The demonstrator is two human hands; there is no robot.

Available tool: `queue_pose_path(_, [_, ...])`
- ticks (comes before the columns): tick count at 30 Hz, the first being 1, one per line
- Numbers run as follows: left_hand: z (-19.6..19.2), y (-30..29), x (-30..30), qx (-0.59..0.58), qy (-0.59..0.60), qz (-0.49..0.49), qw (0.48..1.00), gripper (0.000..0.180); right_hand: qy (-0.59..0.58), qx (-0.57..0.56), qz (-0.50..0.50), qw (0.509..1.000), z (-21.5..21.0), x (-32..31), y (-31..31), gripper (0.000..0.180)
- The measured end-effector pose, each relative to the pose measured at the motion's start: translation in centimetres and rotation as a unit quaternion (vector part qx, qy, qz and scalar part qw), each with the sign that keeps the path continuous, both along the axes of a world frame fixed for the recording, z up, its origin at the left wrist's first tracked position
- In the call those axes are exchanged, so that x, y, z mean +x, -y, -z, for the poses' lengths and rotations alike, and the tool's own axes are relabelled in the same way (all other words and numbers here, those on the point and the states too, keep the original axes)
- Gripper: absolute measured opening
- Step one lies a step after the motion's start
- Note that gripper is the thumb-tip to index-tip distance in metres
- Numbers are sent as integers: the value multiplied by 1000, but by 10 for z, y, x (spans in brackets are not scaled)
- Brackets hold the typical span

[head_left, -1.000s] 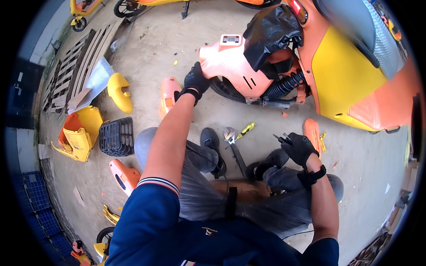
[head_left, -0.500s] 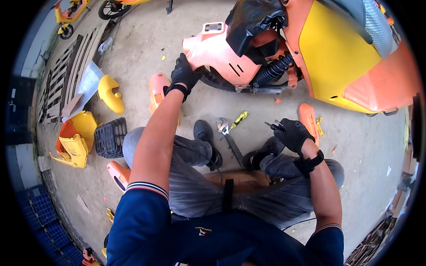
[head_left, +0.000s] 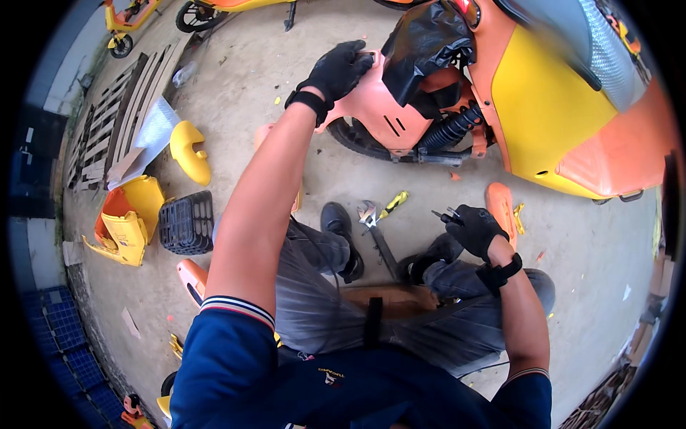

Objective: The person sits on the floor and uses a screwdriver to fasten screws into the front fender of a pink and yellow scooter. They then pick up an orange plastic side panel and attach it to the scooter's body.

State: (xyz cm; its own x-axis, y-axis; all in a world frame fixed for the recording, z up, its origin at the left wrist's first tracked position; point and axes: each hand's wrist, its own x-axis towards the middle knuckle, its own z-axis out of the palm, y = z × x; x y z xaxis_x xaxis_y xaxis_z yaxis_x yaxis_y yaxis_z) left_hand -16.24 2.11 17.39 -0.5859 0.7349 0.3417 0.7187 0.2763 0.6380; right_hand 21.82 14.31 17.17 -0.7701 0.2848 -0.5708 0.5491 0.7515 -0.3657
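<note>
Touches a salmon-pink, curved plastic panel (head_left: pixel 382 111) with 2 slots, below and right of the black-gloved left hand (head_left: pixel 337 70), sloping along its long axis down-right from the fingers; cannot tell whether clamped. Reaches forward, palm down. Clasps a slim, black, 2-tipped tool (head_left: pixel 444 217), pointing left, in the black-gloved right hand (head_left: pixel 474 230).

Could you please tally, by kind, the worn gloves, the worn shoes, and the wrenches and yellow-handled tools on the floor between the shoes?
Black gloves: 2
Dark shoes: 2
Wrench: 1
Yellow-handled tool: 1
Total: 6
</note>
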Motion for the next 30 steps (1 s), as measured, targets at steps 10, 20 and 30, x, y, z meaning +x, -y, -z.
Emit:
queue_pose_path(10, [-9,-18,9,-53,-18,-29,998,48,5,-1,14,1000,-5,0,-1,31])
queue_pose_path(20, [-11,-22,1,-119,3,-12,993,50,-5,2,3,1000,-2,4,-2,30])
queue_pose_path(30, [-16,-19,4,-120,22,15,992,51,4,-3,9,1000,-1,3,-2,28])
